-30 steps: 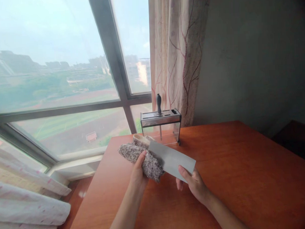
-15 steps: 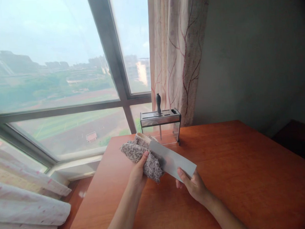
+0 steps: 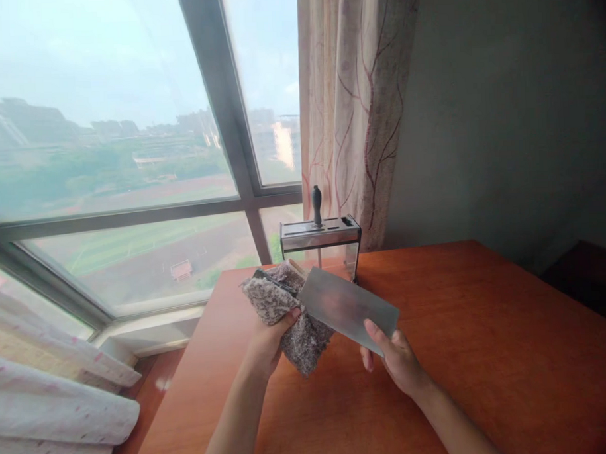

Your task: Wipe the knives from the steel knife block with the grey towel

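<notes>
In my left hand (image 3: 272,340) is a bunched grey-and-white fluffy cleaning cloth (image 3: 270,299), its thumb pressed on top of the folds. My right hand (image 3: 394,353) is closed on a cleaver (image 3: 348,308), thumb lying on the flat of the broad grey blade; the handle is hidden by the hand. The blade slants up to the left, and its far end is close against the cloth. Whether the two touch cannot be made out. Both things are held above the brown wooden table (image 3: 486,340).
Behind the hands, a clear-sided knife block (image 3: 320,236) with a metal top stands on the table, a dark-handled tool (image 3: 317,205) upright in it. Beyond are a large window (image 3: 105,128) and a patterned curtain (image 3: 358,106). Pale fabric (image 3: 55,408) hangs at the lower left.
The cleaver has shifted slightly right and its blade has tilted, looking darker. The cloth has opened away from the blade, with its lower part now hanging further down and right.
</notes>
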### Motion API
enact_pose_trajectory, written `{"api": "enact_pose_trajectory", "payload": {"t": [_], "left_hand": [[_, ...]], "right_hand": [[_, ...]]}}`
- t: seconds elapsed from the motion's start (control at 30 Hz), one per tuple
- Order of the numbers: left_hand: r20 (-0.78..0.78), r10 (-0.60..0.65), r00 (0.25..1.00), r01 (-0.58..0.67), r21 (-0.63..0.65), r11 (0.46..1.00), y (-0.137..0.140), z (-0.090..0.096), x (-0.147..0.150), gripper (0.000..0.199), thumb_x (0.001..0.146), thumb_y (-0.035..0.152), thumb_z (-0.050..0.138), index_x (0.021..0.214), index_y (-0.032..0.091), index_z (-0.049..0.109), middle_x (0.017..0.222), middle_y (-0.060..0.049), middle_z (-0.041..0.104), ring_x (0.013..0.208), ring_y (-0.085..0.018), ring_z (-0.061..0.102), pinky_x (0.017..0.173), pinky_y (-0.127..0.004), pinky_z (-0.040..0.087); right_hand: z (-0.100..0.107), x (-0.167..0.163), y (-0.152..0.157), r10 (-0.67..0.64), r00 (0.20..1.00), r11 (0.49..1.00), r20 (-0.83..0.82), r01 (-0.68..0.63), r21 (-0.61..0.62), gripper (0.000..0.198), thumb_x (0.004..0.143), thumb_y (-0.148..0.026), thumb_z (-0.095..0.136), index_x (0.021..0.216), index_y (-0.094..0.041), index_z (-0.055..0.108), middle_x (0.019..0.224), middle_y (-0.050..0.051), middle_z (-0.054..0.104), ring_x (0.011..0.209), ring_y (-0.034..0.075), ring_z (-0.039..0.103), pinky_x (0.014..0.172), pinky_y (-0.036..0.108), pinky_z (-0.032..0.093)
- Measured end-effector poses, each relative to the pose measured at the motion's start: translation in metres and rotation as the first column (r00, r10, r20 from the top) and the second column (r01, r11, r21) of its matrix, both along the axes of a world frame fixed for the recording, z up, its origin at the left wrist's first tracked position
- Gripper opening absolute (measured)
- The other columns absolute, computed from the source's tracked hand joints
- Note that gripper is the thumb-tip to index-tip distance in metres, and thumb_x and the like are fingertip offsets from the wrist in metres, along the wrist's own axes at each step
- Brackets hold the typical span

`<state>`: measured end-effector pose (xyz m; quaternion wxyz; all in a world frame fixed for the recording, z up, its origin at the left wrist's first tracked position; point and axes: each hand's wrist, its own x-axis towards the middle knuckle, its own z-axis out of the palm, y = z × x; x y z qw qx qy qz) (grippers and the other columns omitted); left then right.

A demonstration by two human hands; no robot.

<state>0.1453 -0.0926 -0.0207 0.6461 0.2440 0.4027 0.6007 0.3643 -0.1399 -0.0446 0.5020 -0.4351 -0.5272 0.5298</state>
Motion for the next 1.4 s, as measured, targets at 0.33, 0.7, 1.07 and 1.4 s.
{"api": "enact_pose_trajectory", "payload": {"t": [0.33,0.7,1.07,1.4], "left_hand": [[0.308,0.166,0.937,-0.121,-0.162,0.979,0.002,-0.005,0.018,0.020,0.075,0.021,0.068,0.094,0.016,0.066,0.090,-0.006,0.073,0.080,-0.022,0.070,0.084,-0.037,0.056],[0.096,0.049,0.994,-0.044,-0.045,0.998,-0.003,-0.009,0.022,0.034,0.061,0.010,0.078,0.092,0.013,0.066,0.093,-0.010,0.072,0.087,-0.026,0.069,0.083,-0.036,0.055],[0.000,0.030,1.000,-0.030,-0.034,0.999,0.000,0.001,0.008,0.043,0.062,0.016,0.079,0.102,0.012,0.064,0.101,-0.013,0.071,0.089,-0.028,0.069,0.083,-0.037,0.056],[0.277,0.218,0.936,-0.236,0.031,0.971,0.010,0.007,-0.014,0.034,0.075,0.019,0.067,0.109,0.014,0.063,0.091,-0.007,0.072,0.086,-0.022,0.069,0.087,-0.036,0.053]], "right_hand": [[-0.011,-0.010,-0.004,0.154,0.979,0.984,0.133,-0.164,0.070,0.047,0.090,-0.052,0.042,0.058,-0.019,0.055,0.050,0.000,0.054,0.050,0.014,0.051,0.054,0.026,0.043],[-0.013,0.004,0.005,0.006,1.000,1.000,0.006,-0.006,0.023,0.046,0.090,-0.051,0.043,0.058,-0.019,0.049,0.039,-0.004,0.044,0.038,0.010,0.041,0.044,0.024,0.034],[-0.008,0.003,0.005,0.081,0.995,0.997,0.060,-0.080,-0.008,0.053,0.090,-0.055,0.041,0.053,-0.019,0.051,0.040,-0.002,0.047,0.041,0.011,0.046,0.047,0.025,0.037],[-0.013,0.002,0.002,0.149,0.987,0.989,0.062,-0.149,-0.007,0.044,0.087,-0.054,0.047,0.061,-0.019,0.050,0.041,-0.006,0.043,0.037,0.009,0.041,0.042,0.023,0.032]]}}
